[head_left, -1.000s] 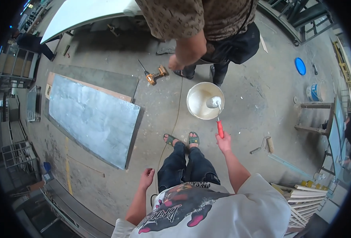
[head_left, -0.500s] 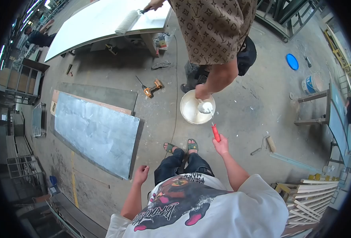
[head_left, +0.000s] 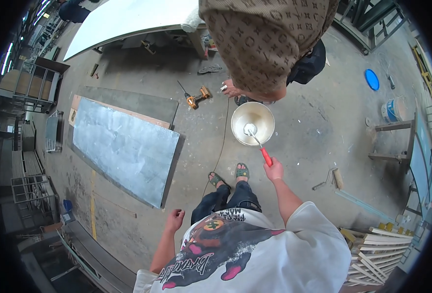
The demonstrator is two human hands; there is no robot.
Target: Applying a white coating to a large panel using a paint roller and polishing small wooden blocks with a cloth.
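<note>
My right hand point(head_left: 274, 170) is closed around the red handle of a tool point(head_left: 266, 156) with a thin metal shaft. Its rounded, white-coated head is down inside the white bucket point(head_left: 269, 117) on the floor, and its exact kind is unclear. White residue coats the bucket's inner wall. My left hand point(head_left: 176, 219) hangs at my left side with curled fingers and nothing visible in it. Across the bucket bends a co-worker in a brown patterned shirt; that person's hand point(head_left: 232, 89) is beyond the bucket's far left rim, beside something small and white.
A grey metal-faced panel point(head_left: 123, 146) lies on the floor at left, with a cordless drill point(head_left: 196, 97) beyond it. A white-topped table point(head_left: 128, 22) stands at the back. At right are a paint roller point(head_left: 337, 179), a blue lid point(head_left: 372, 79) and another bucket point(head_left: 394, 110).
The co-worker's hand has left the bucket and moved back and left, and the co-worker bends lower. My tool's head has gone deeper into the bucket. My left hand stays at my side.
</note>
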